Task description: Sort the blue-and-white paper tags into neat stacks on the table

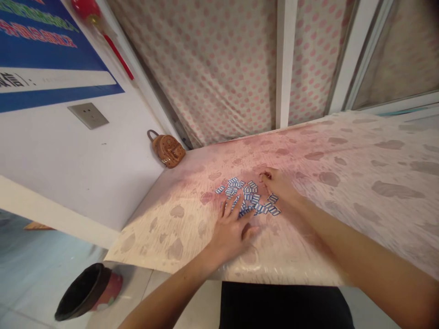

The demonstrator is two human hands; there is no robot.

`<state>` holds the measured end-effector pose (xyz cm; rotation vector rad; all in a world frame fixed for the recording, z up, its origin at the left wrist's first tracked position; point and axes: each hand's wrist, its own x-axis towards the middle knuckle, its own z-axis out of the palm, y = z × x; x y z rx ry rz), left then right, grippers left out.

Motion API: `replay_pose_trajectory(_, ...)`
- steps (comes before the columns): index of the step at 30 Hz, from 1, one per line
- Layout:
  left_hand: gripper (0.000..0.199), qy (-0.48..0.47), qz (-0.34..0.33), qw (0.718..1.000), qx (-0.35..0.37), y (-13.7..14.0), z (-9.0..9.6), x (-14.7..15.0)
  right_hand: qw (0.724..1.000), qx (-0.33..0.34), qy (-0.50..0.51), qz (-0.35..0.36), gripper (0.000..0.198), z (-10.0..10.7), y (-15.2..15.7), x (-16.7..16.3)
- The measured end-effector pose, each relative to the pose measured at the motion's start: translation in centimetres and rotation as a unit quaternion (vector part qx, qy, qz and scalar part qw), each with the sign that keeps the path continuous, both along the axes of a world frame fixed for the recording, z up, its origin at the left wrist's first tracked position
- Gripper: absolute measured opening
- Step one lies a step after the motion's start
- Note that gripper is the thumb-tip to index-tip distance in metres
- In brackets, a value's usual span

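Many small flat white pieces with blue stripes (252, 196) lie in a loose, overlapping pile on the patterned tablecloth (185, 233). My left hand (231, 226) rests palm down on the near side of the pile, fingers spread and touching several pieces. Part of the pile is hidden beneath it. Just right of the pile, my right hand (276, 183) is near the cloth with its fingers curled together. Whatever may be between those fingertips is too small to make out. A few pieces lie close to its wrist.
A small brown backpack-shaped bag (168, 150) sits at the table's far left corner against the wall. A dark-lined bin (87, 292) stands on the floor at lower left. Behind the table hangs a dotted curtain (222, 68). A wall socket (88, 115) is at left.
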<state>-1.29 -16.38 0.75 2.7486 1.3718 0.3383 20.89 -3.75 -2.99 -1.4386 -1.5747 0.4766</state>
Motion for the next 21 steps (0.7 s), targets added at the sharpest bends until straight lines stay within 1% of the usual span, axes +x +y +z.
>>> replay_pose_trajectory(2,0.052,-0.002,0.015,1.000,-0.003,-0.3,-0.2,-0.7,1.000,0.004,-0.002,0.005,0.021,0.1,-0.1,-0.1)
replay_pose_trajectory(5,0.060,-0.004,0.074,0.997,-0.007,-0.8,-0.9,-1.5,1.000,-0.003,-0.005,0.009,0.022,0.4,-0.4,-0.2)
replay_pose_trajectory(7,0.065,-0.001,0.094,0.995,-0.017,-1.0,-1.2,-1.4,1.000,-0.008,-0.007,0.010,0.022,0.6,-0.5,-0.2)
replay_pose_trajectory(9,0.065,0.001,0.081,0.996,-0.031,-1.1,-1.2,-0.8,1.000,-0.011,-0.012,0.016,0.022,0.6,-0.6,-0.2)
replay_pose_trajectory(12,0.061,0.000,0.040,0.998,-0.053,-0.7,-0.8,0.5,1.000,-0.012,-0.014,0.014,0.022,0.6,-0.5,-0.2)
replay_pose_trajectory(14,0.061,-0.006,0.033,0.998,-0.061,-0.2,-0.6,1.2,1.000,-0.007,-0.011,0.007,0.023,0.6,-0.5,-0.1)
replay_pose_trajectory(15,0.062,-0.012,0.042,0.997,-0.057,0.0,-0.6,1.3,1.000,-0.002,-0.009,0.005,0.024,0.6,-0.5,-0.1)
replay_pose_trajectory(19,0.069,-0.027,0.114,0.993,-0.009,0.8,-1.1,0.9,1.000,0.007,-0.014,0.007,0.027,1.0,-0.7,-0.2)
replay_pose_trajectory(21,0.070,-0.023,0.117,0.993,-0.011,1.1,-1.5,0.7,1.000,-0.005,-0.023,0.009,0.027,1.2,-0.9,-0.4)
